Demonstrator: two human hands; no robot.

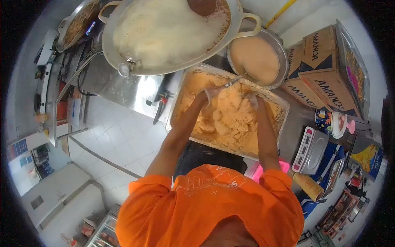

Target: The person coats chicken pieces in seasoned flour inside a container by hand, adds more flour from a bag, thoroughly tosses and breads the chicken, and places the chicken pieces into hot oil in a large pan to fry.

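Note:
A large rectangular metal tray (230, 151) full of orange, clumpy breading flour (226, 113) lies in front of me. My left hand (212, 94) is sunk into the flour on the left side, partly covered, with a thin clear glove visible. Beside its fingers a metal utensil (232, 81) slants toward the tray's far rim; whether the hand holds it I cannot tell. Farther right, my right hand (254, 100) also reaches into the flour, gloved in clear plastic. Flour hides the fingers of both hands. Coated lumps lie between them.
Beyond the tray stands a wide pan (164, 37) of foaming liquid with a dial thermometer (123, 70) at its rim. A metal bowl of orange batter (255, 57) sits beside it. Cardboard boxes (325, 70) and a kitchen scale (310, 150) are on the right.

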